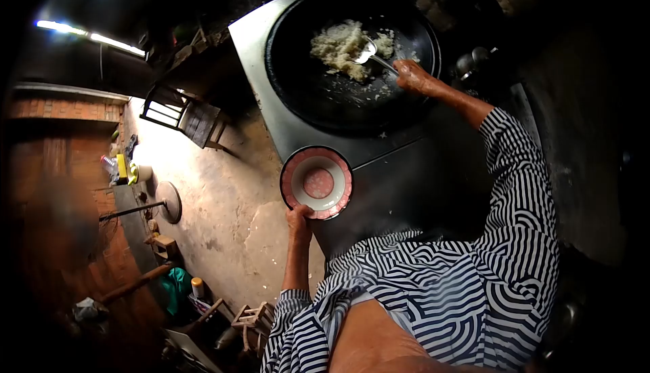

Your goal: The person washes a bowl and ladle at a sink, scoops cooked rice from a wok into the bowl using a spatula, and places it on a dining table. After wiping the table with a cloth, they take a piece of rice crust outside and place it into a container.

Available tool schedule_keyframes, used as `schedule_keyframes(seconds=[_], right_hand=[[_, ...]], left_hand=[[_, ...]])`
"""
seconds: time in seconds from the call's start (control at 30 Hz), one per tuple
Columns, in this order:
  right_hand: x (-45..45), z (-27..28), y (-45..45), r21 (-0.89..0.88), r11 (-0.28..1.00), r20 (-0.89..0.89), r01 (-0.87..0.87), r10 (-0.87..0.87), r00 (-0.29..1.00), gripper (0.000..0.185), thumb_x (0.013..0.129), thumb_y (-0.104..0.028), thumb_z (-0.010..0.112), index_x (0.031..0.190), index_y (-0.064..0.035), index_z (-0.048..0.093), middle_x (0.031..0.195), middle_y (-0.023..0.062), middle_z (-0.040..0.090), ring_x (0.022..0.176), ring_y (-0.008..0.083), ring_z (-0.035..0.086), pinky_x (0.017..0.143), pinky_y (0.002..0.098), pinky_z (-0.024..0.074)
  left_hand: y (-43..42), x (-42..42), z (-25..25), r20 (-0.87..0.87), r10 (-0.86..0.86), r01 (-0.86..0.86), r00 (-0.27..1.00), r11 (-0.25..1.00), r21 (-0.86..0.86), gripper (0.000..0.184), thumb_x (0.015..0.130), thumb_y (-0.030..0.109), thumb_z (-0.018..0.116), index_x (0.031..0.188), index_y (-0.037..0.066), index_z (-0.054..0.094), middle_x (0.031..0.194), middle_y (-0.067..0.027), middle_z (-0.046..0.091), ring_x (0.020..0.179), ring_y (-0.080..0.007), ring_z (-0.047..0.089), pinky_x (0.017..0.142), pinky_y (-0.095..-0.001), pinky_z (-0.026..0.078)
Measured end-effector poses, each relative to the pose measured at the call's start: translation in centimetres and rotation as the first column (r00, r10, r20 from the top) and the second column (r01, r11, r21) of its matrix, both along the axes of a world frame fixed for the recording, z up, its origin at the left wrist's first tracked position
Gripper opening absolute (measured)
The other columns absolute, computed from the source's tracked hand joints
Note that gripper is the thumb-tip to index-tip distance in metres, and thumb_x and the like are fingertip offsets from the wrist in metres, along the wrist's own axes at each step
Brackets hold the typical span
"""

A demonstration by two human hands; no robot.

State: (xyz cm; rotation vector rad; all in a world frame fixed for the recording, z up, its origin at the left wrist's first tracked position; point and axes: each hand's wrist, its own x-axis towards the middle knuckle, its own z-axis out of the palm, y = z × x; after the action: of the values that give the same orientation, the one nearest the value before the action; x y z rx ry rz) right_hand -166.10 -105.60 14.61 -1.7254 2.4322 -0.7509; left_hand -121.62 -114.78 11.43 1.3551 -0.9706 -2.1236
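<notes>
My right hand [414, 77] is closed around the handle of a metal spoon [366, 51], whose broad head rests in a mound of cooked rice [336, 42]. The rice lies in a large black wok [291, 92] set into the stove top, with loose grains scattered over its surface. My left hand [299, 216] grips the near rim of a pink and white bowl [317, 182], thumb over the edge. No food shows inside the bowl. It is held beside the stove's edge, apart from the wok.
The metal-topped stove [254, 54] stands in front of me. A wooden chair [200, 122] is on the floor to the left, and a small wooden stool [252, 317] stands at lower left. A round-based stand [169, 202] is near the brick wall. Right of the wok sits a shiny metal object [467, 65].
</notes>
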Motion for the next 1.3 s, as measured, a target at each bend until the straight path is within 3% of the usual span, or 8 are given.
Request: schedule_keyframes(seconds=[0.23,0.3,0.43,0.6,0.67,1.03,1.23,1.3], right_hand=[[3.9,-2.5,-1.1,-0.031,0.938,0.61,0.345,-0.255,0.75,0.029,0.077,-0.026,0.042,0.063,0.0,0.04,0.059,0.0236,0.046,0.054,0.0392,0.046,0.052,0.0451,0.035],[5.7,-2.9,-2.9,-0.196,0.928,0.193,0.318,-0.282,0.94,0.028,0.083,-0.024,0.036,0.068,-0.0007,0.04,0.055,0.0211,0.046,0.05,0.0328,0.048,0.05,0.044,0.0376],[5.8,-1.4,-4.1,-0.218,0.942,0.47,0.255,-0.128,0.874,0.031,0.084,-0.028,0.037,0.068,-0.0008,0.04,0.056,0.0215,0.049,0.053,0.0367,0.052,0.048,0.0453,0.0365],[4.3,3.2,-4.0,0.287,0.952,0.275,0.11,-0.191,0.942,0.014,0.075,-0.015,0.043,0.069,-0.002,0.044,0.053,0.0133,0.048,0.042,0.0261,0.048,0.039,0.041,0.0363],[-0.1,-1.9,-3.0,0.263,0.946,0.8,0.191,-0.325,0.505,0.011,0.073,-0.011,0.048,0.065,-0.0031,0.047,0.049,0.0074,0.047,0.038,0.017,0.047,0.034,0.0347,0.0348],[-1.3,2.3,-2.7,0.575,0.818,0.103,-0.01,-0.06,0.993,0.016,0.067,0.002,0.052,0.079,-0.0045,0.06,0.072,0.0122,0.061,0.059,0.0172,0.059,0.045,0.0313,0.0448],[-1.8,3.0,-1.3,0.273,0.96,-0.438,-0.06,0.179,0.881,0.028,0.062,0.004,0.054,0.089,-0.0043,0.061,0.077,0.0108,0.062,0.075,0.0229,0.06,0.063,0.035,0.0478],[-2.8,3.1,-2.2,0.636,0.769,-0.31,0.063,0.18,0.934,0.03,0.07,-0.005,0.051,0.1,-0.012,0.053,0.094,0.0042,0.055,0.095,0.0218,0.049,0.08,0.0356,0.0398]], left_hand=[[-0.1,1.8,-0.1,0.005,-0.061,0.061,0.998,0.998,-0.019,0.03,0.05,-0.005,0.045,0.08,0.0,0.05,0.068,-0.002,0.049,0.056,-0.014,0.048,0.054,-0.0225,0.039],[0.6,1.2,1.1,-0.004,-0.017,0.017,1.0,1.0,-0.017,0.033,0.05,-0.005,0.045,0.082,0.0,0.05,0.069,-0.0023,0.049,0.056,-0.0146,0.047,0.053,-0.0232,0.039],[1.1,1.1,0.5,-0.014,-0.008,0.009,1.0,0.999,0.043,0.033,0.049,-0.005,0.045,0.081,-0.001,0.05,0.069,-0.0029,0.05,0.058,-0.0152,0.048,0.054,-0.0232,0.039],[0.7,2.4,0.6,-0.007,-0.007,0.007,1.0,1.0,-0.002,0.032,0.05,-0.004,0.045,0.081,-0.001,0.05,0.069,-0.0029,0.05,0.058,-0.0147,0.048,0.053,-0.0233,0.039],[0.5,1.8,-1.5,0.033,-0.055,0.058,0.998,0.995,-0.084,0.029,0.052,-0.001,0.047,0.081,-0.001,0.05,0.064,-0.0017,0.049,0.053,-0.0134,0.047,0.049,-0.0228,0.037],[-4.4,-1.8,-6.5,0.325,-0.464,0.536,0.824,0.825,-0.181,0.023,0.068,0.01,0.054,0.089,0.001,0.057,0.071,-0.0056,0.058,0.062,-0.0129,0.052,0.058,-0.0256,0.043],[-7.9,-12.0,1.2,0.659,-0.193,0.685,0.727,0.13,-0.717,0.011,0.077,0.015,0.047,0.082,0.006,0.051,0.076,-0.0157,0.056,0.071,-0.0324,0.055,0.062,-0.039,0.044],[-7.8,-17.8,0.1,0.654,-0.274,0.652,0.705,-0.11,-0.75,0.011,0.076,0.008,0.043,0.084,0.006,0.05,0.077,-0.0147,0.055,0.075,-0.0323,0.054,0.066,-0.0388,0.042]])
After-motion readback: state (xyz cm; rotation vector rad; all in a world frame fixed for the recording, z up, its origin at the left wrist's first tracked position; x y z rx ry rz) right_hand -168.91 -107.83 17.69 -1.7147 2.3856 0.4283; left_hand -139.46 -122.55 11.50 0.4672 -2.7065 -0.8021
